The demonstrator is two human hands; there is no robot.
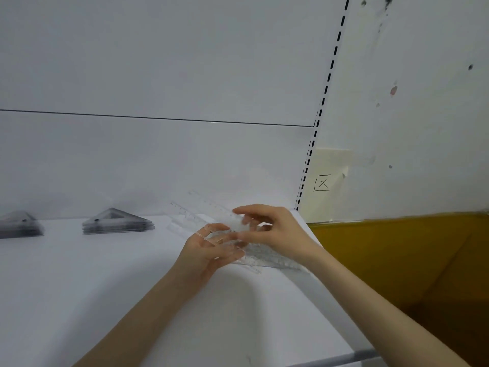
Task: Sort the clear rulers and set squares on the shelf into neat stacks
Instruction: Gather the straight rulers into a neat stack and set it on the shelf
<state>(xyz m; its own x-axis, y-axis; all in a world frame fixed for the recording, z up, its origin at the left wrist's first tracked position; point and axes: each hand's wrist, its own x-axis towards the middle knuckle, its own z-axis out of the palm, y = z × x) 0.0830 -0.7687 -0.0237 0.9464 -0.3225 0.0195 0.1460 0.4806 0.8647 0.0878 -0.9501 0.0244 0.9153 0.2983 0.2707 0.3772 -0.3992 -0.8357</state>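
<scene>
Two bare forearms reach in over the white shelf (79,287) to the hands, which meet near its right end. The left hand (209,247) lies palm up with its fingers curled round a bundle of clear rulers (267,258) slanting down to the right above the shelf, while the right hand (272,229) pinches the end of a blurred single ruler (195,207) angled up and left. Farther left along the shelf sit two stacks of set squares, one near (116,222) and one at the frame's edge (19,225), well apart from the hands; a paper note (322,182) with a boxed X is on the wall to the right.
</scene>
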